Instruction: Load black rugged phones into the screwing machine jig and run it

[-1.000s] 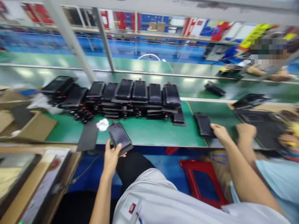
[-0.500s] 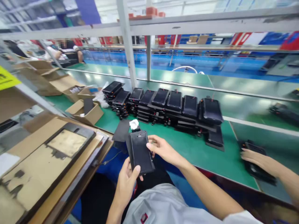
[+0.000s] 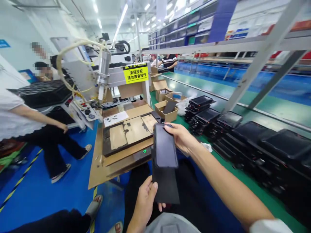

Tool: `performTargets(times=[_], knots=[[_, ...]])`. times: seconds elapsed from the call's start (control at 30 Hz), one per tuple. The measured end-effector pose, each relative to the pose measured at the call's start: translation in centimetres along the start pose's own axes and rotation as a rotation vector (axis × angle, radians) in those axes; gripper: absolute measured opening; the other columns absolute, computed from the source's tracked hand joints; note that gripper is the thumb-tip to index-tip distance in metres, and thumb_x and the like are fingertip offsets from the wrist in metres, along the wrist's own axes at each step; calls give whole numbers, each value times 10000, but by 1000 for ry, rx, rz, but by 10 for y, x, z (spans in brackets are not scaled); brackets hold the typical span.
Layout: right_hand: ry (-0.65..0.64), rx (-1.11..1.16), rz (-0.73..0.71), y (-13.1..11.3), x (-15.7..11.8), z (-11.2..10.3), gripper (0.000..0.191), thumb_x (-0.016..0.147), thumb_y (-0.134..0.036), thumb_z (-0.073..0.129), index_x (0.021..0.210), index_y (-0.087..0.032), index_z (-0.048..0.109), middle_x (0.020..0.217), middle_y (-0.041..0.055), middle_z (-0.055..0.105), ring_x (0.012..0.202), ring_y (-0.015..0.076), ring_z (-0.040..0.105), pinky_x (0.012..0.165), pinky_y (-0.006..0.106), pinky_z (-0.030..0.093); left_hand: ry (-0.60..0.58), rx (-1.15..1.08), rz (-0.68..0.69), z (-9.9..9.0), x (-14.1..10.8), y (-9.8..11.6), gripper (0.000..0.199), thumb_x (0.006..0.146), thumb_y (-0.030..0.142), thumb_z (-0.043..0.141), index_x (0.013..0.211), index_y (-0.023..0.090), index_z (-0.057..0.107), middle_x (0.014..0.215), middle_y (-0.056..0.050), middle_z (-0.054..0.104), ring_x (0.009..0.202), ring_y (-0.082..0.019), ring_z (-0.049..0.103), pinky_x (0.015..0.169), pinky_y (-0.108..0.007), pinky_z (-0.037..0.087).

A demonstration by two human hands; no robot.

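Observation:
Before my body I hold a black phone-like device, its glossy screen side up. My right hand is closed on its top end, thumb on the upper corner. A flat black sheet sticks out below the device and overlaps it. My left hand pinches the left edge of this sheet, thumb on top. Right of my hands, several similar black devices lie in stacks, with black sheets among them. A crumpled white scrap lies near my right forearm.
A machine with a dispensing nozzle stands beyond a black-framed fixture on a wooden table. Small cardboard boxes sit on the green bench. At left a person walks by; another person's foot is close by.
The view has swung left toward the machine table. The device moved with it in both hands. My right hand is now at its top end, my left on the sheet, which shows more below the device.

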State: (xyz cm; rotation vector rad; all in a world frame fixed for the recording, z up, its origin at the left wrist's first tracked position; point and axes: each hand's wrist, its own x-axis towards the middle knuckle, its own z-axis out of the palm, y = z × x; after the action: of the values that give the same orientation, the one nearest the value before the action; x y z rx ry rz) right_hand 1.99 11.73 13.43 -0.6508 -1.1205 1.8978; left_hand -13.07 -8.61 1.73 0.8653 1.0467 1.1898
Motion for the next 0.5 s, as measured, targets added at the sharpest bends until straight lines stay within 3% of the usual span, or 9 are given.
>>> performTargets(times=[0.1, 0.27, 0.37, 0.5], knots=[[-97, -27, -9, 3, 84, 48, 302, 847, -332, 780, 1067, -139, 703, 938, 80, 724, 771, 167, 661, 668, 273, 571, 44, -4, -35, -15, -8, -16, 467, 986, 530, 552, 1198, 116, 598, 639, -24, 681, 441, -115, 584, 412, -208, 434], [-79, -293, 28, 36, 200, 119, 172, 911, -309, 703, 996, -163, 667, 756, 5, 631, 625, 110, 538, 561, 216, 464, 57, -64, -53, -30, -14, -37, 481, 965, 556, 579, 1186, 130, 619, 671, -29, 691, 445, -114, 612, 395, -190, 449], [-124, -416, 42, 56, 236, 145, 132, 921, -282, 660, 967, -159, 656, 710, -3, 599, 578, 106, 498, 570, 236, 449, 90, -70, -35, -42, -15, -46, 515, 953, 583, 579, 1198, 133, 631, 694, -51, 717, 428, -120, 616, 377, -191, 455], [-149, -586, 13, 83, 262, 159, 164, 925, -290, 586, 1028, -177, 644, 728, -6, 619, 565, 117, 522, 597, 255, 451, 125, -92, -21, -59, -14, -55, 548, 925, 621, 594, 1183, 139, 641, 678, -63, 720, 406, -129, 612, 356, -189, 448]])
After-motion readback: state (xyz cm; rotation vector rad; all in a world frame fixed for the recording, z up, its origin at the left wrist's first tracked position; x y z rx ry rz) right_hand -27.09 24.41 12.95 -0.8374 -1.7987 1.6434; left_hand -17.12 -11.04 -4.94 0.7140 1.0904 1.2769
